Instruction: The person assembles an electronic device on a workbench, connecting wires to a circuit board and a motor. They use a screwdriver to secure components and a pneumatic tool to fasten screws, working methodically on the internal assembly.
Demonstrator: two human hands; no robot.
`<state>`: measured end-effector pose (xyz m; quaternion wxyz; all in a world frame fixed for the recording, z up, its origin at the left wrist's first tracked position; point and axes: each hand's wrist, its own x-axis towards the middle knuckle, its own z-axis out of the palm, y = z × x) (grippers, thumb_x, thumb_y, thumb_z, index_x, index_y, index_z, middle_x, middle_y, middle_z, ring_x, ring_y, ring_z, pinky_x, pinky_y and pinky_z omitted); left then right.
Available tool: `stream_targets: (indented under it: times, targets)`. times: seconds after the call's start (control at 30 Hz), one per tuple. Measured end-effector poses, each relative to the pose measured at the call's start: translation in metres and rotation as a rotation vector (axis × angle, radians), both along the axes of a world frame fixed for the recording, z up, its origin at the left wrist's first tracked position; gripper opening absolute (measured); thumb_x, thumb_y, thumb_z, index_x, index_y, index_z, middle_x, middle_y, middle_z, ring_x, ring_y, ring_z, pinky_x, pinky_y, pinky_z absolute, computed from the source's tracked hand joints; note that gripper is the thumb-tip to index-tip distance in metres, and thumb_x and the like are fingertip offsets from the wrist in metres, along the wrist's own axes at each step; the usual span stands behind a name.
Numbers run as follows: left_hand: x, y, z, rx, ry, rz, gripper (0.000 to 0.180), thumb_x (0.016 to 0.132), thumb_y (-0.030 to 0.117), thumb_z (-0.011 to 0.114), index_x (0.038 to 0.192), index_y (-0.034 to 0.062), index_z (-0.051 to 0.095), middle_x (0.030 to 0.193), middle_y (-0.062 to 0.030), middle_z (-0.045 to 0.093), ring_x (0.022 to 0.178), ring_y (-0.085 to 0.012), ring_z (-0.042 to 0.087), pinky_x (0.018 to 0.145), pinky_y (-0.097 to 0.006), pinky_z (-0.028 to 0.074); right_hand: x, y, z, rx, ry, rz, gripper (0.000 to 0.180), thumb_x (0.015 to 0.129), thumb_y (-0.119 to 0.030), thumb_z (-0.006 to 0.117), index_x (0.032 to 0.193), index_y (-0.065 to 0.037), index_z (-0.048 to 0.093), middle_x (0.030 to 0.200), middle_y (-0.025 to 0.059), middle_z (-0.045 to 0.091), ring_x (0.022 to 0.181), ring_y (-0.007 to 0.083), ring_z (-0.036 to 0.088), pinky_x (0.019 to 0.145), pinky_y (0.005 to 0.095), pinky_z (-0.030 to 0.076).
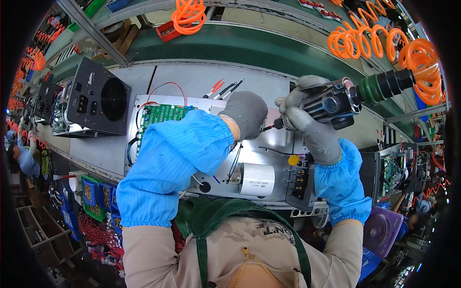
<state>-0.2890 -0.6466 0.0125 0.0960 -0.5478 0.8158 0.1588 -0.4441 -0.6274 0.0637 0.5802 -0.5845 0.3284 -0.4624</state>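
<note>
My right hand (318, 134), in a grey glove, is wrapped round a power screwdriver (331, 104) with a black body and green end. The tool lies nearly level, its bit pointing left. Close to the bit, my gloved left hand (246, 115) is closed over the metal chassis (225, 178); whatever its fingers hold is hidden. Fixed at the chassis's left is a green circuit board (162, 115), partly covered by my left sleeve. A white cylindrical capacitor (257, 180) lies at its near side. To the right of that stands a black terminal block (301, 180).
At the left stands a black housing (98, 98) with a round fan opening. Pens (225, 89) lie behind the chassis. Orange coiled hoses (370, 41) hang at the back. Blue bins of small parts (91, 192) sit lower left, and a purple fan (382, 230) stands lower right.
</note>
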Motion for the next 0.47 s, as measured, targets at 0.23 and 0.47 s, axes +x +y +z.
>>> stream_targets:
  times: [0.23, 0.47]
  targets:
    - [0.0014, 0.0002, 0.0007, 0.01, -0.005, 0.003, 0.019, 0.066, 0.021, 0.066, 0.077, 0.0054, 0.069, 0.072, -0.0136, 0.066, 0.07, -0.0282, 0.067, 0.064, -0.037, 0.054, 0.0009, 0.0014, -0.0047, -0.009, -0.006, 0.039, 0.049, 0.073, -0.003, 0.064, 0.118, -0.007, 0.043, 0.076, 0.0038, 0.056, 0.074, 0.0169, 0.057, 0.091, 0.0462, 0.047]
    - [0.0012, -0.0013, -0.0014, 0.027, 0.002, -0.016, 0.017, 0.066, 0.02, 0.066, 0.077, 0.0082, 0.07, 0.074, -0.0116, 0.067, 0.072, -0.0282, 0.068, 0.067, -0.039, 0.054, 0.0018, 0.0048, -0.008, -0.02, 0.028, 0.051, 0.045, 0.074, 0.005, 0.067, 0.114, -0.001, 0.049, 0.084, 0.0054, 0.063, 0.081, 0.0136, 0.063, 0.075, 0.03, 0.053]
